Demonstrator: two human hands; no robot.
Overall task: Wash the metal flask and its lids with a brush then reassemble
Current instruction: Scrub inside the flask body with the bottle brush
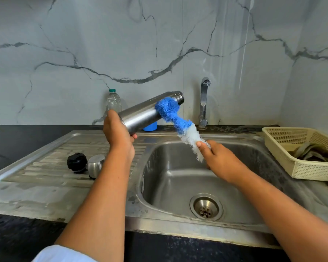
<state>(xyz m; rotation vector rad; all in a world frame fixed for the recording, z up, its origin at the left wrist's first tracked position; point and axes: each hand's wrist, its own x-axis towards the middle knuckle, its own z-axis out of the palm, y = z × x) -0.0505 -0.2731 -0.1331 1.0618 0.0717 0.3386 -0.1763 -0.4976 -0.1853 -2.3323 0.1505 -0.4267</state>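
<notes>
Flask [146,112] is held tilted above the left rim of the sink [178,186], its open mouth raised toward the tap [204,103]. The left hand [119,133] grips its base, fingers curled round it. The right hand [218,157] pinches the white end of the brush [178,120], thumb on top, and the blue bristles press against the outside of the flask's neck. Black lid [77,162] and metal lid [95,166] lie just beside each other on the drainboard [45,167]. A bottle [114,101] stands by the wall, and a basket [278,148] holding a cloth [311,152] sits right of the sink.
</notes>
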